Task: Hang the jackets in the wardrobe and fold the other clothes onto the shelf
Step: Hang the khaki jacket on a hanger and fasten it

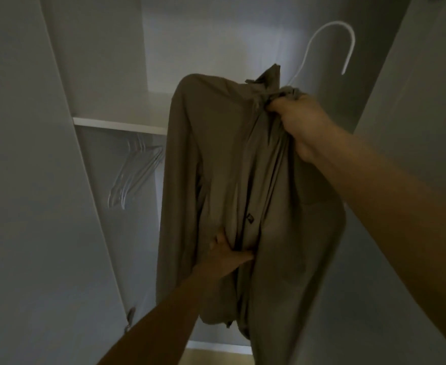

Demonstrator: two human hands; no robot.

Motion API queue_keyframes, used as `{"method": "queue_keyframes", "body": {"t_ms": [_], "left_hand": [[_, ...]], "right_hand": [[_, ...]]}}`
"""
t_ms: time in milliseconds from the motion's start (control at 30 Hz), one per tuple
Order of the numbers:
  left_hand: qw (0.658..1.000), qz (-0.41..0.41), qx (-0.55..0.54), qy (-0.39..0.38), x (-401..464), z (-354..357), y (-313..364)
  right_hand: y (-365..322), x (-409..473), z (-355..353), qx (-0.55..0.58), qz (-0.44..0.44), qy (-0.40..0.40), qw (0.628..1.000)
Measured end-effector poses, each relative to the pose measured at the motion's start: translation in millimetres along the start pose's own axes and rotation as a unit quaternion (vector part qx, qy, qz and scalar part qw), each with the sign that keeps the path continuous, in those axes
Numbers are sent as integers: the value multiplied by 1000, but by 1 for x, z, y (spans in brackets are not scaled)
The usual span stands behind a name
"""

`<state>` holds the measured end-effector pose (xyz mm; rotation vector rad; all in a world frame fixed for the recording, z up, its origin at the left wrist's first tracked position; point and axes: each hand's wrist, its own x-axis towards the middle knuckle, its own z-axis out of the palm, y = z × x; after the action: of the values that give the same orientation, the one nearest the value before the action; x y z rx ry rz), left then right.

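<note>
A khaki jacket (216, 159) hangs in front of the open wardrobe, draped on a white hanger whose hook (329, 40) sticks up above the collar. My right hand (298, 125) grips the bunched collar and the hanger's neck at the top. My left hand (227, 256) reaches in from below and pinches the front edge of the jacket beside its dark zipper. The hook hangs free in the air, touching nothing.
A white shelf (119, 125) crosses the wardrobe on the left. Under it several empty white hangers (135, 175) hang in a bunch. A wardrobe door (32, 180) stands at the left, a wall panel (414, 88) at the right. A strip of wooden floor (216, 358) shows below.
</note>
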<state>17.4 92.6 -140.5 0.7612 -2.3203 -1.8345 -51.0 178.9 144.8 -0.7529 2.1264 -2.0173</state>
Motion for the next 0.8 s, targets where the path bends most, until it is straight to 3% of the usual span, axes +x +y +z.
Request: {"method": "queue_keyframes", "body": {"t_ms": [133, 267, 367, 467, 533, 667, 800], "left_hand": [[992, 10, -85, 92, 23, 7, 4], [997, 28, -49, 56, 22, -33, -13], [999, 31, -25, 17, 12, -61, -7], [996, 66, -1, 54, 8, -75, 35], [992, 120, -21, 23, -3, -77, 79], [977, 208, -1, -49, -26, -66, 168], [975, 213, -12, -61, -43, -56, 228]], "right_hand": [[2, 0, -16, -31, -17, 41, 999], [16, 3, -57, -80, -14, 127, 988], [34, 3, -87, -37, 38, 147, 988], [52, 1, -103, -25, 52, 177, 983], [61, -5, -106, -42, 43, 181, 982], [69, -32, -99, -66, 9, 7, 998], [70, -52, -98, -65, 57, -223, 971]]}}
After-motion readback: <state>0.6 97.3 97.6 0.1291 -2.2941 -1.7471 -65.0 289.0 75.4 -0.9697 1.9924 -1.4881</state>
